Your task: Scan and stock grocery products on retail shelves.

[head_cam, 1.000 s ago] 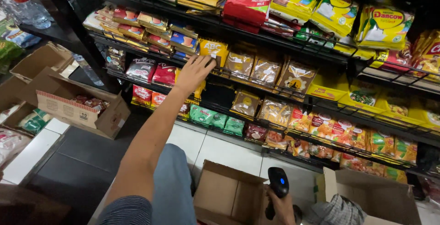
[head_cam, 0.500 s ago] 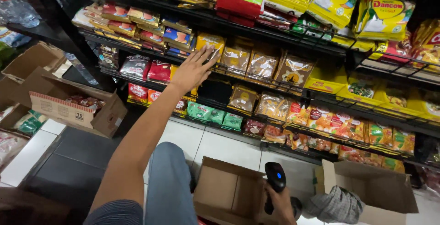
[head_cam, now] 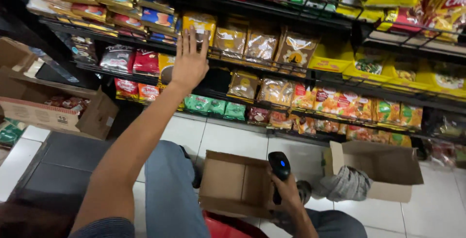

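Left hand (head_cam: pixel 190 62) raised with fingers spread and palm flat toward the shelf rack (head_cam: pixel 310 75), holding nothing, fingertips just below the yellow snack packet (head_cam: pixel 199 24) on the upper tier and beside the brown packets (head_cam: pixel 262 44) to the right of it; right hand (head_cam: pixel 286 192) low, well below the rack, clamped around the handle of a black handheld scanner (head_cam: pixel 279 166) with a small blue light on its head, pointing upward; open brown cardboard box (head_cam: pixel 238 184) on the tiled floor (head_cam: pixel 233 138) just left of the scanner, touching or nearly touching the right hand, interior apparently bare; second open cardboard box (head_cam: pixel 376 167) right of the scanner at the foot of the rack, with a grey crumpled cloth (head_cam: pixel 345 183) against its lower left edge; larger cardboard box (head_cam: pixel 53 109) far left of the rack, holding red packets; green packets (head_cam: pixel 213 106) on the lowest tier, under the raised left hand; blue-jeaned knee (head_cam: pixel 170 184) between left forearm and the nearer box.
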